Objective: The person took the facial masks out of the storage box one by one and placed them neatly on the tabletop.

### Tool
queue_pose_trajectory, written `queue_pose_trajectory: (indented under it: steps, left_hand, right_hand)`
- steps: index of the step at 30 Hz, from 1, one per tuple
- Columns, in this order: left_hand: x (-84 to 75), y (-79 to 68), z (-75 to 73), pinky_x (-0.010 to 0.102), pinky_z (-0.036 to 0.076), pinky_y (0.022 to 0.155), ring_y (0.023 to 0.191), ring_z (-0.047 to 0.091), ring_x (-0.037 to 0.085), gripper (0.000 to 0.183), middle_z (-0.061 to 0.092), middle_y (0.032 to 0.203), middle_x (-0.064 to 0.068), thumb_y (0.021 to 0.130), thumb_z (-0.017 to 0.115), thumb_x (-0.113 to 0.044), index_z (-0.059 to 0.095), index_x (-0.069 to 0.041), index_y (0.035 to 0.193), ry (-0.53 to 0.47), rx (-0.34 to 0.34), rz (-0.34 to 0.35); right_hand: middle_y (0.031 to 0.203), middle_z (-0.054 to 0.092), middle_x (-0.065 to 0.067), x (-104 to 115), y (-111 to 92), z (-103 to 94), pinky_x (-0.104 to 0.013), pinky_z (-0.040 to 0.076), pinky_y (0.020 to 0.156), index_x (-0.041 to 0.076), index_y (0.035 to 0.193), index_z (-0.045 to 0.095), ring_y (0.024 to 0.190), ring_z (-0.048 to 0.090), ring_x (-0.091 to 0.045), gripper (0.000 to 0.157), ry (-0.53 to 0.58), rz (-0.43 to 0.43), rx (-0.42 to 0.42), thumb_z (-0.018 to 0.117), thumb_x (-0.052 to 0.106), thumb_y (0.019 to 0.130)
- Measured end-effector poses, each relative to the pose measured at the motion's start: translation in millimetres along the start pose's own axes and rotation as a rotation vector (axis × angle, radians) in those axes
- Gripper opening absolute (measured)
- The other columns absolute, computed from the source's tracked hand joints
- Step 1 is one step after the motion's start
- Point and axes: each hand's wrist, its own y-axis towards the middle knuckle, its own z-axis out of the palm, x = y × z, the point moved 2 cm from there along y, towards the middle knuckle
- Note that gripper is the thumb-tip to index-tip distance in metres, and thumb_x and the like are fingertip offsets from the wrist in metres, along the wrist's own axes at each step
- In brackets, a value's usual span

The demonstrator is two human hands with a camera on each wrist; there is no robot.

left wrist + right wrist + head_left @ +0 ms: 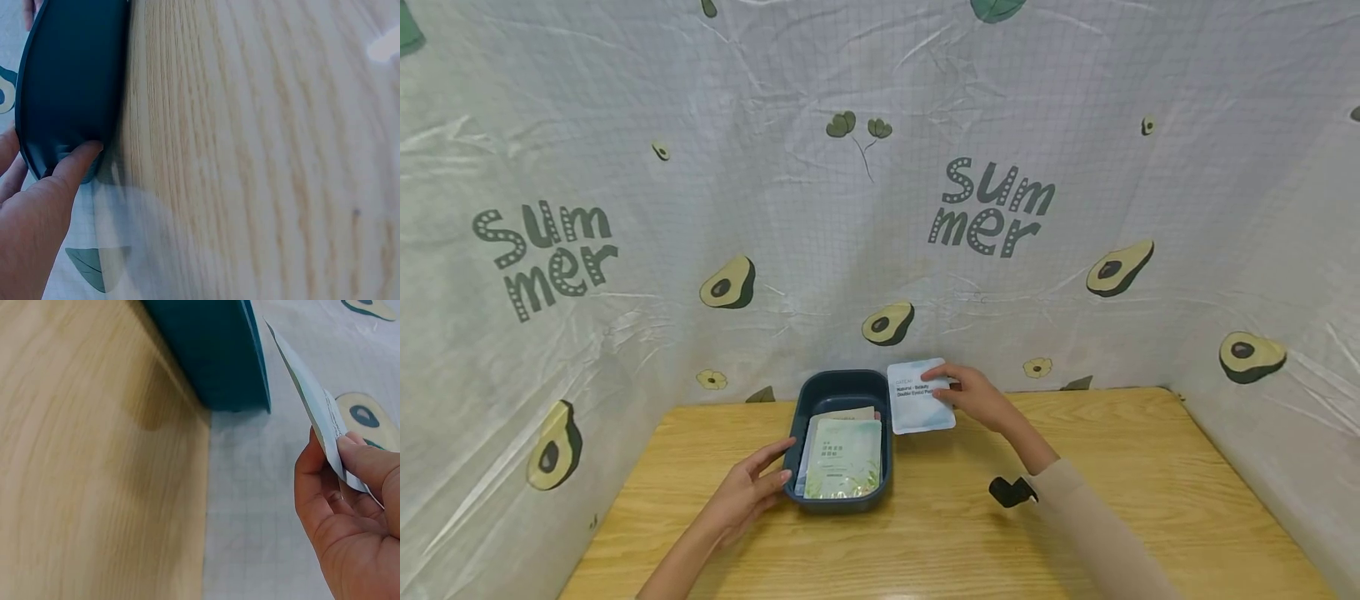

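A dark blue plastic bin (pixel 886 467) stands on the table, with several flat packets inside. On top of them lies a pale green packet (pixel 847 458) with printed text. My left hand (pixel 748 492) grips the bin's left side; in the left wrist view its thumb (pixel 78 161) presses the outer wall, and other fingers are at the rim. My right hand (pixel 973 396) pinches a white and light-blue sachet (pixel 913 412) by its right edge, thumb on one face and fingers behind. The sachet (pixel 312 406) is raised beside the bin's far right rim.
The wooden table (pixel 1112 500) ends at a plastic curtain (pixel 790 250) with avocado prints, which rises behind and at both sides. A small black object (pixel 1011 492) shows at the right sleeve's cuff.
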Motion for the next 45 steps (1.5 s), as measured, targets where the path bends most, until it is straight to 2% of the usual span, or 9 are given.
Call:
queue_pose_trajectory:
  steps: [6,9,14,20,26,35,40,45]
  left_hand:
    - [-0.8,0.0,-1.1,0.042,0.053,0.102,0.131,0.049,0.033,0.065,0.009,0.167,0.025,0.103,0.057,-0.004,0.024,0.001,0.159,-0.002,-0.001,-0.005]
    - [-0.5,-0.6,-0.9,0.043,0.052,0.103,0.132,0.047,0.034,0.065,0.009,0.167,0.026,0.104,0.057,-0.004,0.024,0.001,0.159,0.002,-0.001,-0.013]
    - [-0.4,-1.6,-0.3,0.044,0.051,0.104,0.132,0.048,0.034,0.064,0.009,0.166,0.026,0.104,0.056,-0.005,0.025,0.0,0.16,0.007,-0.009,-0.022]
    - [-1.2,-1.2,0.7,0.043,0.051,0.104,0.133,0.047,0.035,0.063,0.008,0.166,0.026,0.104,0.056,-0.005,0.025,0.0,0.16,0.017,-0.01,-0.021]
    - [-2.8,-0.4,0.2,0.043,0.052,0.103,0.133,0.046,0.035,0.064,0.008,0.167,0.026,0.104,0.055,-0.005,0.024,0.0,0.16,0.01,-0.002,-0.019]
    - [-1.6,0.0,1.1,0.042,0.053,0.102,0.131,0.048,0.033,0.065,0.008,0.167,0.026,0.104,0.057,-0.007,0.024,0.0,0.16,0.011,-0.003,-0.022]
    - [-0.4,-1.1,0.6,0.042,0.053,0.101,0.129,0.05,0.031,0.066,0.008,0.167,0.025,0.104,0.057,-0.007,0.023,-0.001,0.16,-0.005,-0.003,-0.025]
    - [-0.5,-1.0,0.2,0.042,0.053,0.102,0.13,0.049,0.032,0.065,0.008,0.167,0.025,0.104,0.057,-0.007,0.025,-0.002,0.16,-0.001,-0.012,-0.022]
  right_hand:
    - [0.127,0.063,-0.016,-9,-6,-4.6,-0.029,0.051,0.07,0.007,0.127,0.069,0.085,0.058,-0.02,0.028,-0.045,-0.013,-0.014,0.064,0.005,0.099]
    - [0.127,0.063,-0.017,-15,-9,-5.8,-0.032,0.051,0.069,0.007,0.128,0.068,0.084,0.057,-0.019,0.029,-0.046,-0.007,-0.015,0.065,0.005,0.099]
    - [0.133,0.06,-0.018,-22,-10,-7.2,-0.037,0.056,0.077,0.007,0.13,0.065,0.096,0.064,-0.024,0.031,-0.019,0.014,-0.009,0.063,0.004,0.1]
    - [0.14,0.055,-0.02,-34,-11,-9.6,-0.031,0.056,0.077,0.006,0.131,0.064,0.108,0.065,-0.029,0.032,-0.069,0.034,-0.016,0.063,0.004,0.099]
    - [0.143,0.053,-0.022,-48,-7,-9.6,-0.039,0.057,0.087,0.006,0.131,0.065,0.119,0.061,-0.035,0.032,-0.103,0.081,-0.037,0.063,0.003,0.099]
    - [0.144,0.053,-0.022,-58,-3,-1.2,-0.049,0.053,0.099,0.005,0.128,0.067,0.125,0.056,-0.036,0.03,-0.154,0.133,-0.044,0.064,0.002,0.098]
    - [0.138,0.058,-0.021,-59,1,6.1,-0.046,0.053,0.095,0.004,0.124,0.069,0.115,0.059,-0.033,0.03,-0.193,0.143,-0.054,0.07,0.004,0.095]
    - [0.12,0.065,-0.015,-56,5,13.9,-0.04,0.051,0.083,0.004,0.118,0.072,0.095,0.056,-0.025,0.029,-0.313,0.158,-0.085,0.077,0.005,0.089]
